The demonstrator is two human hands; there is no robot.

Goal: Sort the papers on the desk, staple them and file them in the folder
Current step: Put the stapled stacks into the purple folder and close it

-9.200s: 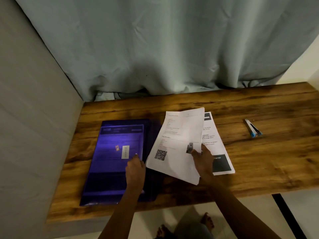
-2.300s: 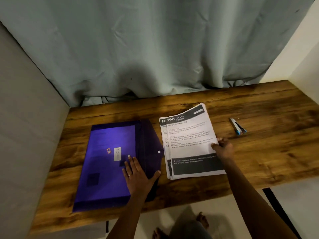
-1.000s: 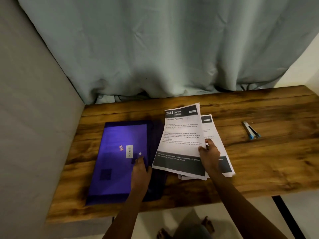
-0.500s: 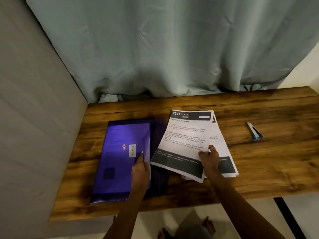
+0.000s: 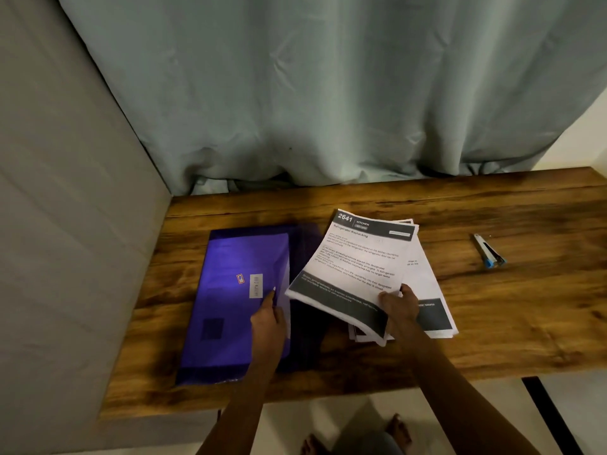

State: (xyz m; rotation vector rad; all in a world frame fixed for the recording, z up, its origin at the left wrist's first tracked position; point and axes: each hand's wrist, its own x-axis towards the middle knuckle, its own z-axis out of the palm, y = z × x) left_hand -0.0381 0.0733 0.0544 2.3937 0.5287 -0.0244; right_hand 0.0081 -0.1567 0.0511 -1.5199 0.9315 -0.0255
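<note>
Head view, entries running near to far.

1. Bare feet [image 5: 397, 430]: showing on the floor below the desk edge, partly cut off by the frame.
2. Left hand [image 5: 267, 323]: fingers curling, pinching the open edge of the purple folder [image 5: 230, 310] and raising it off the layer beneath. A couple of seconds ago this hand was lying flat on the cover; it is now opening a mouth for filing.
3. Right hand [image 5: 399, 305]: thumb on top, fingers under, gripping the near corner of a sheaf of papers [image 5: 356, 267]. The sheaf was lying on the pile a moment back. It is now hanging tilted above the desk [image 5: 509, 323], its left edge leaning over the folder's right side.
4. Loose sheets [image 5: 432, 290]: staying flat on the desk under and to the right of the sheaf, just beside the folder.
5. Stapler [image 5: 489, 256]: lying well apart to the right, with neither hand touching it.
6. Curtain [image 5: 328, 93]: hanging behind the desk.

Reading: the filing step is seemingly beginning, with more sheets waiting their turn.

Not determinable:
- whether the sheaf is carrying a staple
- how many sheets it is holding
- what is already sitting inside the folder, the plastic being dark and the light dim
- how the right hand's fingers are lying, being hidden beneath the paper
</note>
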